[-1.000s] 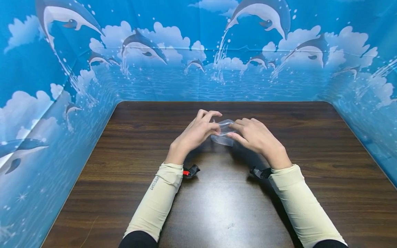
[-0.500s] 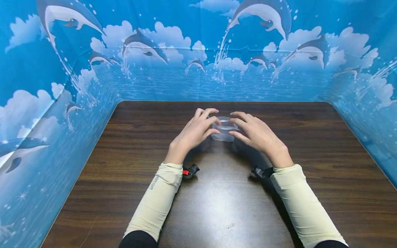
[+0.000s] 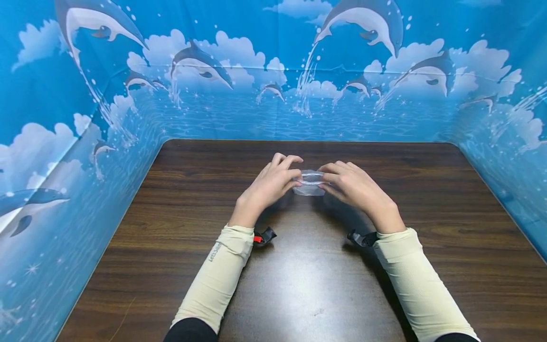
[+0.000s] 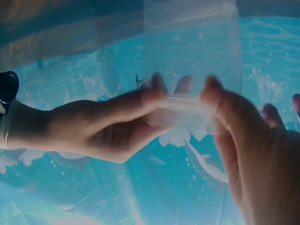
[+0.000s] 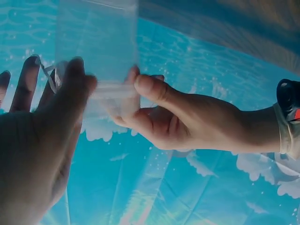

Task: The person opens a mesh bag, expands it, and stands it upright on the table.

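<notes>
A small clear plastic zip bag [image 3: 309, 183] is held just above the dark wooden table [image 3: 299, 285], near its middle. My left hand [image 3: 279, 178] pinches the bag's left end and my right hand [image 3: 338, 180] pinches its right end, thumbs and fingers meeting on the seal strip. In the left wrist view the bag [image 4: 192, 56] stands up above the pinching left hand [image 4: 243, 140] and right hand [image 4: 108, 126]. The right wrist view shows the same bag [image 5: 96, 42] between the right hand [image 5: 42, 140] and the left hand [image 5: 187, 117]. The bag looks empty.
Blue dolphin-print backdrop walls [image 3: 273, 104] enclose the table at the back, left and right. Both forearms wear cream sleeves [image 3: 222, 270] with black wrist straps [image 3: 265, 235]. Nothing else lies on the tabletop.
The bag's mouth stood open and rounded half a second ago; now it is pressed flat. Both hands have drawn slightly closer, their fingers now pinching the top strip.
</notes>
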Motion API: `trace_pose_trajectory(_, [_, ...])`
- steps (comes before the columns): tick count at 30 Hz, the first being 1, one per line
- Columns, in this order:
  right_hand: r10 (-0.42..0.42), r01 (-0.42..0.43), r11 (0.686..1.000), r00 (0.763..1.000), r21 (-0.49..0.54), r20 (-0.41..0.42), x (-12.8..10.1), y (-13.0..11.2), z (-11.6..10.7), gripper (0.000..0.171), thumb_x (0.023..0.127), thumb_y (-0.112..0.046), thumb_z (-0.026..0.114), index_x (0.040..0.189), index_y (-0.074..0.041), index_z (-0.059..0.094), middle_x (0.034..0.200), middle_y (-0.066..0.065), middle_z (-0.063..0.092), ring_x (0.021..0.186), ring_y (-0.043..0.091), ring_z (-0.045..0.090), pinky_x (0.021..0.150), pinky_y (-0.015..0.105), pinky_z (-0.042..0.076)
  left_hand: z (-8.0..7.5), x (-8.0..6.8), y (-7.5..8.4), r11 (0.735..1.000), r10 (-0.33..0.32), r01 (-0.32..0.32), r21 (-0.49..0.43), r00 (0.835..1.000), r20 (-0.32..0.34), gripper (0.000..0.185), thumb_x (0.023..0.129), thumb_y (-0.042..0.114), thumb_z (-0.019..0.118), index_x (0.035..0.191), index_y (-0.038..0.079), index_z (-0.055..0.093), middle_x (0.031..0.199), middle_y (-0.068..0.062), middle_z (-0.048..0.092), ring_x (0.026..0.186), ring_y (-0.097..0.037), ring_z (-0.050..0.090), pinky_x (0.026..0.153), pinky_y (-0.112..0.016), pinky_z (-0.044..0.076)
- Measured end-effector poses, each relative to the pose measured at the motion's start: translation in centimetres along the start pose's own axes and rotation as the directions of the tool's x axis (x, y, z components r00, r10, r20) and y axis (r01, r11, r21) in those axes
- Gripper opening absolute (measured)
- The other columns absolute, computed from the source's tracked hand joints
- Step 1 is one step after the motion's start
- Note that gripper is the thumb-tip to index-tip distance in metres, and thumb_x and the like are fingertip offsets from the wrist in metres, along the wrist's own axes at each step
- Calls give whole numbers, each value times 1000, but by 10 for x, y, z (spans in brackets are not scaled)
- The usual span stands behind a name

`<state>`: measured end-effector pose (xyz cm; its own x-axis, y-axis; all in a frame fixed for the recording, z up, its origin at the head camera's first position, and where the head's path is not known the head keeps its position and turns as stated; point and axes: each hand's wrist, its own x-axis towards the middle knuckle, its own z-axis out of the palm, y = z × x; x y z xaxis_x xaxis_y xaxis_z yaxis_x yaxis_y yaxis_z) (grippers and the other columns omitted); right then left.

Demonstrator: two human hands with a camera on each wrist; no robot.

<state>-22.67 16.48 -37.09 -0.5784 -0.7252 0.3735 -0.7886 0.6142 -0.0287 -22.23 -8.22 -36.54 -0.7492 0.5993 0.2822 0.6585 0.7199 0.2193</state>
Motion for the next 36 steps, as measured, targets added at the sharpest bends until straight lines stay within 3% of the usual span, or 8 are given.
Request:
trace_pose_trajectory(5, [71,-74,997,992,25,101,-1,-3,-5,43,88,-48,63,117,-17,67,122,2,62,113,22,56,102,49,41,-5,1,2,992,71,-70,-101,997,5,13,93,35,56,94,27,66,142,2,44,119,-18,37,91,-33,45])
trace_pose_trajectory(7, [87,-90,996,989,18,119,0,-3,-7,42,89,-49,62,113,-16,69,116,1,66,110,21,58,100,47,42,-8,0,1,989,77,-73,-126,997,31,12,92,36,58,91,26,66,140,2,45,118,-18,37,91,-33,44])
trace_pose_trajectory(13, [18,-19,999,999,45,31,2,0,-15,20,90,-38,65,91,-19,73,88,-8,68,91,12,59,88,37,46,-13,-4,-1,976,78,-52,-212,990,117,17,91,42,62,89,25,66,136,5,47,115,-15,35,91,-32,43])
trace_pose_trajectory(19, [-69,68,978,998,195,-5,0,0,-26,17,90,-28,66,101,-16,72,104,-4,66,97,12,59,88,35,48,-7,-2,-3,961,96,-41,-275,977,188,18,88,45,64,97,29,69,140,4,44,121,-21,35,95,-34,43])
trace_pose_trajectory(22, [-35,14,973,996,231,84,-1,-4,-28,25,93,-36,62,105,-17,72,117,-2,63,107,16,57,91,40,47,-8,-2,-4,969,107,-59,-239,975,194,14,91,40,62,88,28,69,140,2,45,121,-21,35,94,-33,42])
trace_pose_trajectory(27, [24,-99,962,960,255,280,1,-11,-21,40,90,-55,56,108,-24,72,132,1,55,123,21,48,99,48,43,-15,-4,-4,980,124,-94,-176,978,167,14,90,36,62,84,26,67,140,2,44,118,-19,34,93,-33,43])
trace_pose_trajectory(32, [25,-36,996,991,82,133,3,-4,-7,28,91,-44,62,102,-20,72,122,3,61,114,22,53,98,45,41,-16,-6,-8,995,72,-65,-71,992,102,12,88,39,64,90,27,65,142,1,43,118,-20,36,94,-36,42])
trace_pose_trajectory(36, [39,-39,999,999,18,15,2,1,2,14,91,-35,64,92,-22,67,126,3,59,117,23,50,96,44,40,-9,-5,-10,997,31,-27,-69,998,58,16,90,39,60,102,29,64,146,1,38,120,-21,36,94,-38,42])
